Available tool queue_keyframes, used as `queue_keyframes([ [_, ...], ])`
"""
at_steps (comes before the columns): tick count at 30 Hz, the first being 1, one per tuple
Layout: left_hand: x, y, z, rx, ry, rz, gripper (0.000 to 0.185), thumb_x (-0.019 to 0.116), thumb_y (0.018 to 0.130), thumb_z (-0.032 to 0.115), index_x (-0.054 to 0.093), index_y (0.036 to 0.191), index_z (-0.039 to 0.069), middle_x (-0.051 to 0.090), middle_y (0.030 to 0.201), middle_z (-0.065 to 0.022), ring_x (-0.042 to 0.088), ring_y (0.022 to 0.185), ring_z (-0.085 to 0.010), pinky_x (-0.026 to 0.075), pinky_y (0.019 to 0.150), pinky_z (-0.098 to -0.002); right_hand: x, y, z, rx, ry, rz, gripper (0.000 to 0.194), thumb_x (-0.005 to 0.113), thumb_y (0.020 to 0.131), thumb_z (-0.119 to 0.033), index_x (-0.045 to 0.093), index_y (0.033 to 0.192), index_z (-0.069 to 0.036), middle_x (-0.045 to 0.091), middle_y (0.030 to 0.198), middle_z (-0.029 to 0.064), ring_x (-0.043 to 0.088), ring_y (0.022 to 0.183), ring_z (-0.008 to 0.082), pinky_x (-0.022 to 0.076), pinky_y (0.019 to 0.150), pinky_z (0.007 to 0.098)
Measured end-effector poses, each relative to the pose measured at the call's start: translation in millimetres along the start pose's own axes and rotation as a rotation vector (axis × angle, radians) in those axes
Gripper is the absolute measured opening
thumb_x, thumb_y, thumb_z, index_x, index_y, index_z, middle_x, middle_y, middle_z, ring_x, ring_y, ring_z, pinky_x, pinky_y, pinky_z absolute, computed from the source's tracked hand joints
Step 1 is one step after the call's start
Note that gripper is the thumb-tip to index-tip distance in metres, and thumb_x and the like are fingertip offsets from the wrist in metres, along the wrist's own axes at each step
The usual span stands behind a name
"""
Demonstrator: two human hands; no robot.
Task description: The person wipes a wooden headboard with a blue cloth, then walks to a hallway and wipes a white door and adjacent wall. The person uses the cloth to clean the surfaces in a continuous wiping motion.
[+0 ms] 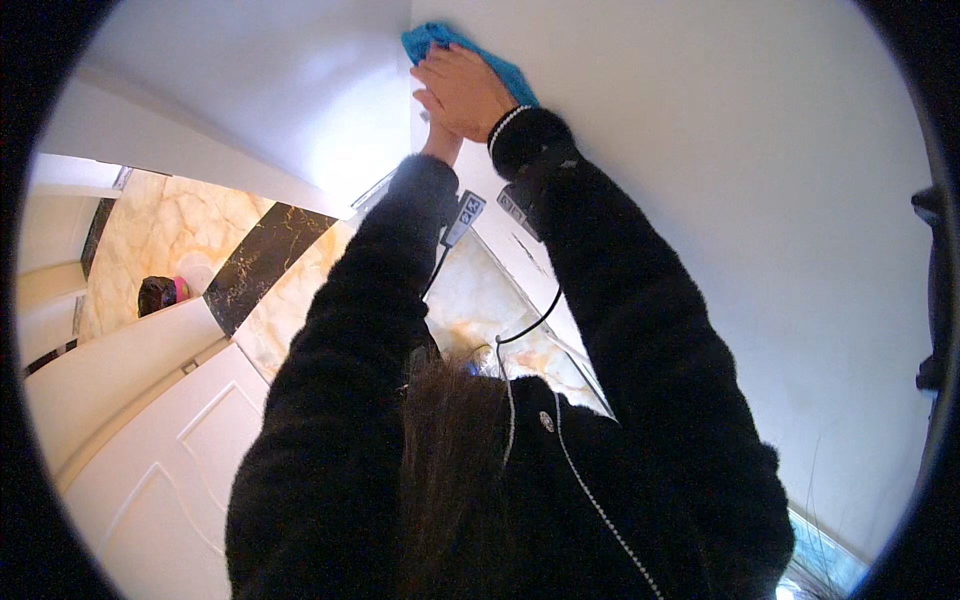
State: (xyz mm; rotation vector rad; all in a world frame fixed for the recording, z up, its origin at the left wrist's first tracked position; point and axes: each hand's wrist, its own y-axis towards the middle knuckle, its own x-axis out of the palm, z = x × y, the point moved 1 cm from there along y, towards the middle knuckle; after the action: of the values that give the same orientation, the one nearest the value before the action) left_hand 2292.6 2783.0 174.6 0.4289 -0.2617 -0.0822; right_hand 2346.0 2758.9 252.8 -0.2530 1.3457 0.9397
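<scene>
High on the white wall, a blue cloth (433, 36) lies against the surface at an inside corner. My right hand (471, 91) is on the cloth, its fingers pointing up and left; part of the cloth shows beyond its knuckles. My left hand (442, 142) reaches up beside and partly behind the right one. Its wrist shows, but most of its fingers and palm are hidden, so its grip is unclear. Both arms are raised in black fuzzy sleeves (645, 277), with small marked devices (463, 217) at the wrists and black cables hanging from them.
The white wall (750, 187) fills the right side. Below on the left is a marble-patterned floor (187, 217) with a dark band (262, 262). A bin with a black liner (159, 295) stands there. A white panelled door (172, 465) is at lower left.
</scene>
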Motion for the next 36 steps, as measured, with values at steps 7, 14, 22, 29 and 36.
queue_keyframes([
  [7, 41, -34, -9, -0.073, 0.157, 0.024, 0.068, 0.048, 0.101, 0.036, 0.017, 0.152, 0.002, 0.024, 0.155, -0.0197, 0.025, 0.142, -0.0341, 0.023, 0.117, -0.0398, 24, -30, 10, 0.047, 0.34, -0.177, 0.042, 0.046, 0.099, -0.037, 0.062, 0.123, -0.005, 0.06, 0.129, 0.0133, 0.046, 0.129, 0.0296, 0.0264, 0.115, 0.0449],
  [14, 163, -102, 21, -0.123, 0.256, -0.027, 0.069, 0.049, 0.101, 0.034, 0.016, 0.152, 0.002, 0.022, 0.155, -0.0203, 0.023, 0.143, -0.035, 0.022, 0.117, -0.0396, -60, -170, 39, 0.108, 0.474, -0.152, 0.04, 0.048, 0.099, -0.034, 0.062, 0.122, -0.004, 0.06, 0.13, 0.0121, 0.044, 0.132, 0.0289, 0.0255, 0.116, 0.0444],
  [22, 240, -101, 77, -0.081, 0.355, -0.08, 0.07, 0.051, 0.1, 0.031, 0.014, 0.152, 0.002, 0.021, 0.156, -0.021, 0.021, 0.144, -0.0359, 0.021, 0.118, -0.0394, -188, -215, 83, 0.123, 0.408, -0.129, 0.043, 0.049, 0.098, -0.032, 0.055, 0.129, -0.004, 0.052, 0.138, 0.0153, 0.038, 0.137, 0.0307, 0.0218, 0.118, 0.0453],
  [29, 259, -74, 147, 0.168, 0.542, -0.012, 0.071, 0.052, 0.1, 0.029, 0.013, 0.152, 0.002, 0.019, 0.156, -0.0216, 0.019, 0.145, -0.0368, 0.02, 0.119, -0.0392, -257, -220, 97, 0.19, 0.319, 0.042, 0.06, 0.037, 0.099, -0.047, 0.042, 0.143, -0.007, 0.042, 0.148, 0.0145, 0.034, 0.14, 0.0331, 0.019, 0.118, 0.0494],
  [36, 278, -43, 247, 0.48, 0.437, -0.185, 0.075, 0.06, 0.093, 0.03, 0.019, 0.15, 0.002, 0.014, 0.154, -0.032, 0.009, 0.143, -0.0511, 0.014, 0.116, -0.0575, -322, -224, 91, 0.32, 0.204, 0.277, 0.064, 0.035, 0.098, -0.054, 0.042, 0.144, -0.01, 0.042, 0.148, 0.0143, 0.037, 0.138, 0.0349, 0.0232, 0.115, 0.0527],
])
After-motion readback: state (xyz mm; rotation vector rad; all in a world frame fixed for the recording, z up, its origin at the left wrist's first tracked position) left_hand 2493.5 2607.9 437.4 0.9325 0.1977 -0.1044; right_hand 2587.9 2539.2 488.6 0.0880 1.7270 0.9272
